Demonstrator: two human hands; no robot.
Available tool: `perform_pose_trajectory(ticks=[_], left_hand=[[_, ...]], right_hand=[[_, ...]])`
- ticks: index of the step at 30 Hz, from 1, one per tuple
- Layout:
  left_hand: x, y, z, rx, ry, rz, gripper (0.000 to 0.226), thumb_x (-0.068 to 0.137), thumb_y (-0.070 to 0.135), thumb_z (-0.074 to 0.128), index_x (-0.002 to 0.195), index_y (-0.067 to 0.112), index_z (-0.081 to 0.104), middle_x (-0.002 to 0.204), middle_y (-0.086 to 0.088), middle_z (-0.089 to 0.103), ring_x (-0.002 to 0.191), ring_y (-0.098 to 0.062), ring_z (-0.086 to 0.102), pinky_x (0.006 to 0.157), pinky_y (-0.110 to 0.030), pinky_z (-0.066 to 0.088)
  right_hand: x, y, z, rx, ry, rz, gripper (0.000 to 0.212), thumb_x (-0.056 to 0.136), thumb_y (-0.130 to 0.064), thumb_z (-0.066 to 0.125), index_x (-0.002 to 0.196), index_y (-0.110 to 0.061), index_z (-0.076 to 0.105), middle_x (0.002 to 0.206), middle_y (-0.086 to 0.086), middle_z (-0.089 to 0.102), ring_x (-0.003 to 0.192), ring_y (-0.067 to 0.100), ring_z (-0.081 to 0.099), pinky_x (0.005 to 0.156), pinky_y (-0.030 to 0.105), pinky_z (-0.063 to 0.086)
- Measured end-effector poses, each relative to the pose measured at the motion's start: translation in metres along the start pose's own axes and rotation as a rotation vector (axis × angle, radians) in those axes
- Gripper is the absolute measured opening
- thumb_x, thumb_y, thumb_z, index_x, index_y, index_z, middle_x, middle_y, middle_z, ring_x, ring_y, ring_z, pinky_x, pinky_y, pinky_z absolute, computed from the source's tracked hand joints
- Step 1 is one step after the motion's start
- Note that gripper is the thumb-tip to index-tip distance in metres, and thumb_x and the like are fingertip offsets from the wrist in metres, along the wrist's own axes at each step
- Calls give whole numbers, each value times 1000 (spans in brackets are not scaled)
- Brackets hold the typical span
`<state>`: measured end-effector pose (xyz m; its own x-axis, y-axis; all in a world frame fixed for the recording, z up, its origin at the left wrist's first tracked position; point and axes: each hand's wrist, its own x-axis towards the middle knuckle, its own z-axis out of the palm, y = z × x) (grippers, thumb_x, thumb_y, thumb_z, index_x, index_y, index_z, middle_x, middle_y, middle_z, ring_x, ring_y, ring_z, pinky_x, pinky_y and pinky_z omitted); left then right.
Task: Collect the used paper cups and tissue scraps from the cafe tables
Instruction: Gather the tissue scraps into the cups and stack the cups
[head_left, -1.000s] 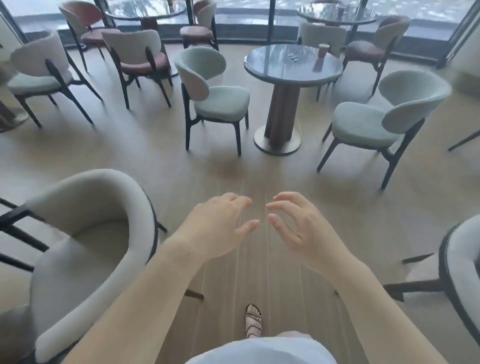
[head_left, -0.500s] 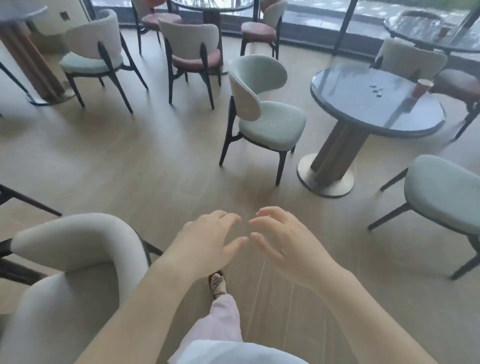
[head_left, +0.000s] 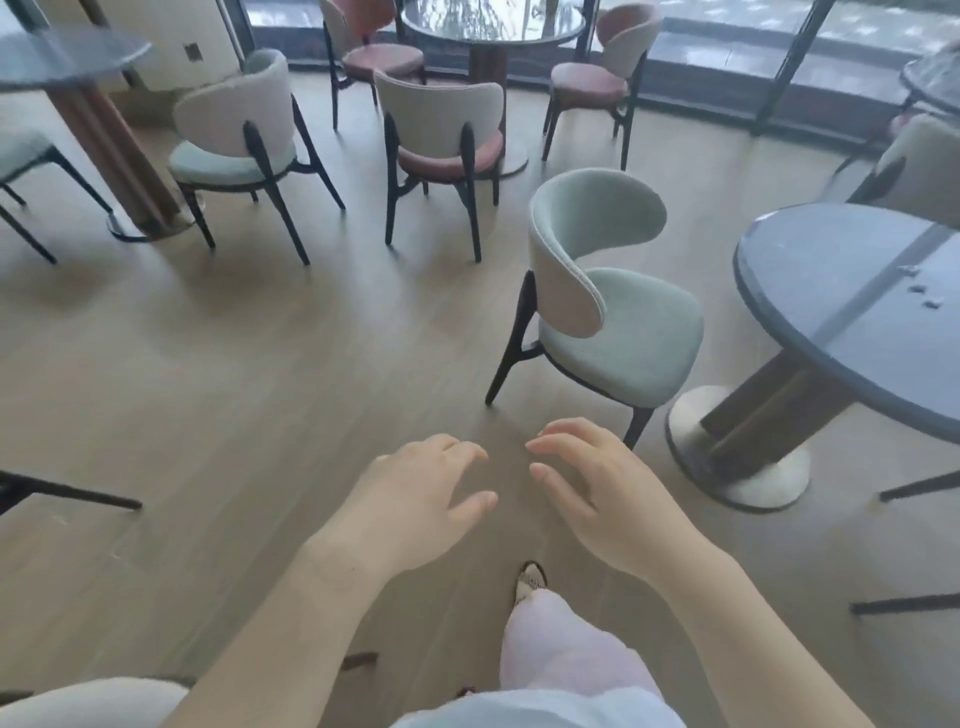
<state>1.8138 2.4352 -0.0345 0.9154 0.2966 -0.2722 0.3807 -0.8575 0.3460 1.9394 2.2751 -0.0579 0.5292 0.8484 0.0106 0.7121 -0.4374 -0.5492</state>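
View: head camera, looking forward and down.
Left hand (head_left: 415, 493): held out over the floor, palm down. The fingers are loosely curved and the thumb points toward the other hand. It holds nothing and touches nothing.
Right hand (head_left: 597, 493): level with the left, with a small gap between their fingertips. The fingers are relaxed and slightly bent, and the hand is empty and off every surface.
Tissue scraps (head_left: 922, 288): a few small white bits on top of the round dark table, near the frame's right edge and well apart from both hands. They are too small to make out their shape.
Round dark table (head_left: 810, 322): to the right of the hands, on a brown pedestal with a pale round base (head_left: 737, 467). The frame cuts off its far side.
Green chair (head_left: 623, 332): stands just left of the table, between the hands and the table's left rim. Its curved back is nearer the camera and its seat faces the table.
Floor (head_left: 208, 389): pale wood planks.
Leg and foot: a pale pink trouser leg (head_left: 566, 654) and a sandalled foot (head_left: 530, 582) are below the hands.
Farther off: a pink-seated chair (head_left: 441, 140) and a green-seated chair (head_left: 234, 150) have their backs to the camera. Behind them stands a glass-topped table (head_left: 493, 21), and a second dark table (head_left: 62, 57) is at far left.
Edges: a pale chair back (head_left: 93, 701) shows in the bottom-left corner.
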Motion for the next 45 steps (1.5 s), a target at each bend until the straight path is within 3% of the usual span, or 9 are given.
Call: perform_pose_trajectory(ticks=[6, 10, 16, 21, 26, 34, 45], left_hand=[[155, -35, -43, 39, -1, -2, 44, 91, 52, 41, 131, 33, 41, 133, 11, 47, 110, -15, 53, 95, -35, 43], [264, -43, -90, 66, -10, 28, 43, 91, 52, 41, 129, 33, 41, 132, 9, 48, 119, -15, 48, 96, -37, 42], [383, -76, -154, 24, 44, -2, 43, 91, 51, 42, 130, 34, 41, 131, 11, 49, 118, -12, 49, 97, -36, 42], [448, -137, -178, -36, 19, -91, 43, 91, 53, 40, 131, 36, 39, 132, 14, 47, 105, -11, 54, 89, -30, 44], [519, -221, -212, -70, 53, -174, 42, 91, 53, 41, 129, 37, 41, 132, 15, 47, 107, -11, 53, 88, -30, 41], [641, -336, -325, -65, 232, -113, 37, 91, 49, 43, 126, 37, 44, 127, 16, 51, 116, -8, 50, 92, -32, 44], [802, -384, -397, -57, 81, 21, 39, 91, 48, 43, 128, 38, 41, 129, 17, 49, 104, -8, 53, 89, -29, 43]], right_hand=[[150, 58, -12, -58, -37, -34, 30, 93, -38, 45, 118, -26, 55, 127, -9, 47, 116, 13, 44, 94, 37, 41], [255, 93, -45, -109, -68, -57, 29, 93, -36, 46, 119, -26, 54, 126, -9, 47, 114, 15, 45, 91, 35, 42], [398, 122, -81, -107, -109, -89, 26, 93, -34, 46, 116, -26, 55, 124, -9, 48, 107, 16, 51, 88, 36, 44], [505, 127, -71, -113, -169, -163, 27, 93, -34, 46, 118, -30, 54, 122, -12, 48, 104, 12, 49, 81, 25, 41], [633, 117, -47, -92, -239, -217, 25, 93, -34, 47, 116, -28, 56, 123, -9, 49, 112, 15, 48, 90, 36, 44], [821, 88, -48, 57, -94, -201, 27, 92, -38, 45, 116, -31, 55, 119, -14, 51, 106, 6, 51, 89, 28, 46], [962, 132, -63, 121, 5, -45, 23, 93, -35, 46, 111, -30, 59, 118, -13, 51, 106, 5, 51, 87, 31, 47]])
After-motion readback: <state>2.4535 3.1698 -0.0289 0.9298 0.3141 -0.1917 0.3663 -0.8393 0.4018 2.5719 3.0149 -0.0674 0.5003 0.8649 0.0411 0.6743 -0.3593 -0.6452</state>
